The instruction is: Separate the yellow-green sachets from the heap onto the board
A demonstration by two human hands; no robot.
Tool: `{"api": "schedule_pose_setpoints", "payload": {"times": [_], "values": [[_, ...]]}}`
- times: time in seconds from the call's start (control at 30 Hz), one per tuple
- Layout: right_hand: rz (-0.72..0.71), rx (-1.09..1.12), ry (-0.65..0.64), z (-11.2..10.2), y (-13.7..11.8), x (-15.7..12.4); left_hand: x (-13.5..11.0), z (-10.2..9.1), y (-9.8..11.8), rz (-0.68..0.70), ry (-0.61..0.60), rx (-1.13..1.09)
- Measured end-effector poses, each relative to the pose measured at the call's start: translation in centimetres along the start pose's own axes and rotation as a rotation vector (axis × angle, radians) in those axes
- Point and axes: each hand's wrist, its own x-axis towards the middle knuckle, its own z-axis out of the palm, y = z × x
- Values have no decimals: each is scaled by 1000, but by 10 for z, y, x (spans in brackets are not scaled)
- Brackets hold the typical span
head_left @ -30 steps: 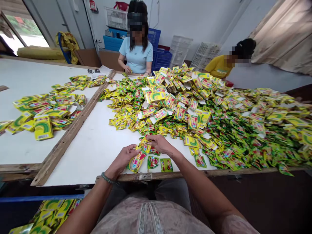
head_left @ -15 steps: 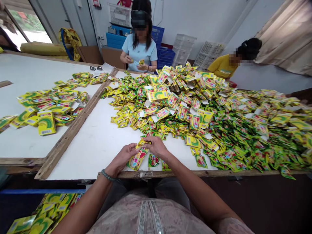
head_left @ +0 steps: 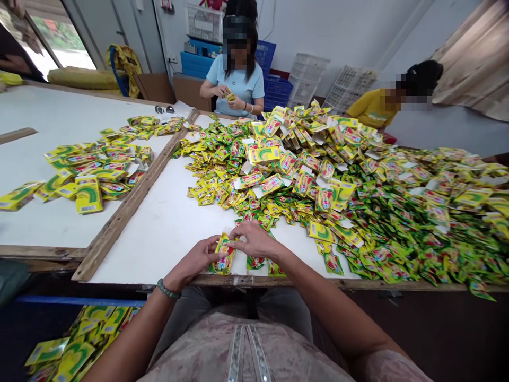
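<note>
Close by the near side of a heap of yellow boxes and green-and-yellow sachets (head_left: 278, 175), a worker's hands meet over a single yellow box (head_left: 224, 260) on the white table (head_left: 167, 212). The left hand (head_left: 199, 257), a beaded bracelet (head_left: 169, 289) at its wrist, grasps the box between thumb and fingers; the right hand (head_left: 256, 241) bends its fingers to the upper end, though whether it grips anything cannot be told. Two loose sachets (head_left: 254, 262) lie in front of the heap, partly covered by the right hand and forearm. Left of the heap, a wooden strip (head_left: 135, 196) crosses the tabletop, and beyond that strip sits a smaller group of yellow boxes (head_left: 99, 170). Behind the heap's left part, a co-worker in light blue (head_left: 234, 87) holds a small yellow item in both hands; behind its right part, another in yellow (head_left: 371, 109) bends forward. White crates (head_left: 308, 79) stand stacked at the wall behind the heap. Lower than the heap and to its left, a blue-rimmed container (head_left: 79, 301) holds more yellow packages.
</note>
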Motion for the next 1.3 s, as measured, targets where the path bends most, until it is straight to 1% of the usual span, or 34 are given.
{"api": "schedule_pose_setpoints", "payload": {"times": [0.07,0.2,0.27,0.33,0.43,0.5,0.67,0.73,0.8,0.87,0.93,0.97,1.07,1.17,1.3], "values": [[22,18,5,1,-1,3,-3,-1,1,0,-13,0],[7,-48,91,13,-1,4,-7,-2,1,17,-13,5],[-4,-86,80,21,-2,1,-9,-3,0,22,-10,-10],[15,-90,89,26,-3,-2,-9,-4,-1,23,-6,-39],[53,-79,185,25,-6,-3,-7,-4,-3,18,3,-35],[30,-117,204,21,-11,-1,-6,-4,-5,17,-4,-18],[-93,-343,72,11,-28,5,-5,-6,-7,40,-33,-5],[-138,-410,31,11,-35,5,-5,-7,-7,49,-16,43],[-175,-423,24,14,-39,3,-5,-8,-7,72,-4,103],[-166,-395,64,18,-41,0,-5,-9,-7,84,-11,138],[-100,-340,82,21,-40,-2,-5,-9,-7,74,-22,136],[-61,-314,64,21,-39,-2,-5,-9,-7,63,-27,123],[4,-295,-63,18,-35,2,-5,-8,-8,39,-38,86],[-9,-332,-158,10,-31,11,-5,-8,-8,38,-27,117],[-68,-322,-247,4,-27,21,-4,-8,-9,57,-26,127]]}}
